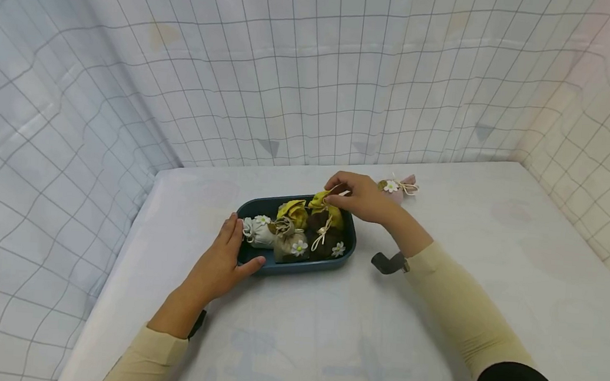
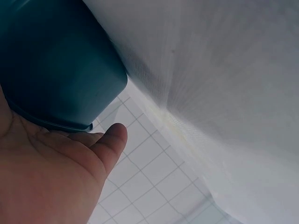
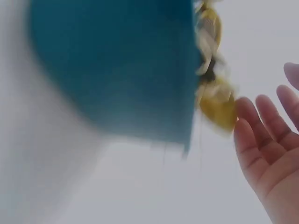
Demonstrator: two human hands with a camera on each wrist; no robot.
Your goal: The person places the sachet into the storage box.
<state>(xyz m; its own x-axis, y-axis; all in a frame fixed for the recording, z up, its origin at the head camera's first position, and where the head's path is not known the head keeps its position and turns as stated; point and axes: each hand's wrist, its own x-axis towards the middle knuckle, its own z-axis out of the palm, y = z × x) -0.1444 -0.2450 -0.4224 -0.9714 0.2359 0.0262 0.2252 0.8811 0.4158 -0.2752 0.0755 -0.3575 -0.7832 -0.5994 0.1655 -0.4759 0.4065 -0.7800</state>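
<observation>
A dark blue-green tray (image 1: 254,266) on the table holds several small drawstring pouches. Among them are a pale pouch (image 1: 261,237) at the left, a beige pouch (image 1: 287,251) with a white flower and a dark brown pouch (image 1: 323,248). One yellow pouch (image 1: 294,213) lies at the back middle. At the back right corner, my right hand (image 1: 363,199) pinches the edge of another yellow pouch (image 3: 218,109) between thumb and forefinger, the other fingers spread. My left hand (image 1: 220,264) rests against the tray's left end with straight fingers, its thumb by the near rim.
Behind my right hand, a pink pouch (image 1: 396,194) with a white flower and a cord bow lies on the white table (image 1: 434,317). White grid-patterned cloth (image 1: 312,85) hangs around the back and sides of the table.
</observation>
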